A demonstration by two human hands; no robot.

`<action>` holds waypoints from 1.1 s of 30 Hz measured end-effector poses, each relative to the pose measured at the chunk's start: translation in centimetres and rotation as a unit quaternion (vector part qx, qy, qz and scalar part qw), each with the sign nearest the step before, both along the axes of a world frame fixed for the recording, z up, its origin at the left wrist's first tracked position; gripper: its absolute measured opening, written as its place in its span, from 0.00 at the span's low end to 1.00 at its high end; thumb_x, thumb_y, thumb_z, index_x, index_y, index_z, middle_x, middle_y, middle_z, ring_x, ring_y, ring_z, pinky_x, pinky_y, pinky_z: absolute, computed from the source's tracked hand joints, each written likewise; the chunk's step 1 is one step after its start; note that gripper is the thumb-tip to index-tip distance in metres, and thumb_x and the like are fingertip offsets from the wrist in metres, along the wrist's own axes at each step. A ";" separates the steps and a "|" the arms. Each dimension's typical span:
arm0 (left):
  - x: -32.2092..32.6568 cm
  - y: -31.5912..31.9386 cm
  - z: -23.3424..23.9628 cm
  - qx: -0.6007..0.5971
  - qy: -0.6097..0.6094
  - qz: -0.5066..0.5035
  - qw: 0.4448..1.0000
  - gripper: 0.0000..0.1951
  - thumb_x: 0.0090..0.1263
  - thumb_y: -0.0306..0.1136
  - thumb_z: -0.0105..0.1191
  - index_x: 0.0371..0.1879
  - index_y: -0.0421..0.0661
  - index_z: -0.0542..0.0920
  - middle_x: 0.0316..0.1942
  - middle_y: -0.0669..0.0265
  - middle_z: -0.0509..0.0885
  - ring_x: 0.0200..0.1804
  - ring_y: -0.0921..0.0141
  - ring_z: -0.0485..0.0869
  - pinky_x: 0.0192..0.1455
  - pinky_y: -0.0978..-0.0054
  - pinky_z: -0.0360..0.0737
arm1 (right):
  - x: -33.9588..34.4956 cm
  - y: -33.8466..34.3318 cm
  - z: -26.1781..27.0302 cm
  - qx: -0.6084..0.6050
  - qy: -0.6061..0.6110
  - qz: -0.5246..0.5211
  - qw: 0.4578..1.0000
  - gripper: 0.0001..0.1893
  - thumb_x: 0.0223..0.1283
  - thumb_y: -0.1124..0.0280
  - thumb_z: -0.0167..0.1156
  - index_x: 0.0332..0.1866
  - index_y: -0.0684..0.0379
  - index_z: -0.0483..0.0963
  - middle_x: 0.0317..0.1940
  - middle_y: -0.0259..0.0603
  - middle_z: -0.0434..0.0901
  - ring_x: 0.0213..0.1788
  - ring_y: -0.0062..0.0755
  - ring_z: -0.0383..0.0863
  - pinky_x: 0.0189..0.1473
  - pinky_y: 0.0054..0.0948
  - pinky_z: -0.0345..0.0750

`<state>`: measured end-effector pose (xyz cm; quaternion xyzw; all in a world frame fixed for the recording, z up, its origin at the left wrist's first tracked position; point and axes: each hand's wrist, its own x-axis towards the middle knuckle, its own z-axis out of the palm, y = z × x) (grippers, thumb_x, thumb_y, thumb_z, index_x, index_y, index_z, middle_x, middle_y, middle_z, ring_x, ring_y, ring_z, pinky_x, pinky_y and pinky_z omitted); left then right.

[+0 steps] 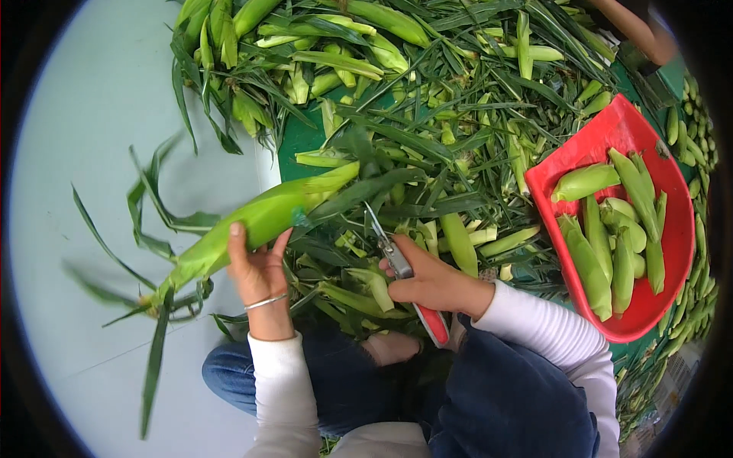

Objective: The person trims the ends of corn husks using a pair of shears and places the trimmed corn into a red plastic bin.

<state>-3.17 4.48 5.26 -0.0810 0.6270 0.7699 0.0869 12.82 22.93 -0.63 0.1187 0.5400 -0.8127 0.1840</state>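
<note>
My left hand holds a green ear of corn in its husk, thumb on one side and fingers on the other. Long leaves hang from the ear's lower left end; its other end points up and right. In my right hand is a pair of pruning shears with red-and-grey grips. The blades point up and left, apart from the ear, near a long leaf. To the right, a red plastic scoop-shaped tray holds several trimmed ears in husk.
Cut leaves and husks lie heaped over a green surface. More leafy ears are piled at the top left. Another person's arm shows at the top right. Many trimmed ears lie beyond the tray, and pale floor spreads at left.
</note>
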 end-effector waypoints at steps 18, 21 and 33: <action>3.6 -2.0 2.0 0.053 -0.095 -0.003 0.994 0.24 0.63 0.51 0.58 0.49 0.46 0.74 0.50 0.62 0.79 0.52 0.64 0.79 0.53 0.64 0.79 | 0.0 -0.7 1.9 -0.051 -0.025 -0.095 0.994 0.18 0.54 0.75 0.56 0.52 0.62 0.66 0.26 0.34 0.74 0.24 0.23 0.76 0.28 0.23 0.74; 2.8 -2.0 1.6 0.066 -0.087 -0.001 0.994 0.22 0.65 0.50 0.57 0.48 0.45 0.75 0.48 0.62 0.80 0.51 0.64 0.79 0.54 0.65 0.77 | 0.1 0.8 1.6 0.094 0.085 -0.200 0.972 0.28 0.54 0.66 0.66 0.56 0.62 0.62 0.33 0.36 0.76 0.34 0.26 0.78 0.37 0.26 0.76; 0.0 -2.2 -0.7 0.258 -0.064 -0.191 0.945 0.27 0.59 0.34 0.50 0.58 0.36 0.70 0.61 0.48 0.70 0.68 0.48 0.62 0.67 0.45 0.62 | 2.6 0.9 -0.9 -0.014 -0.067 -0.049 0.996 0.29 0.49 0.67 0.64 0.57 0.66 0.64 0.38 0.51 0.77 0.39 0.42 0.80 0.41 0.34 0.75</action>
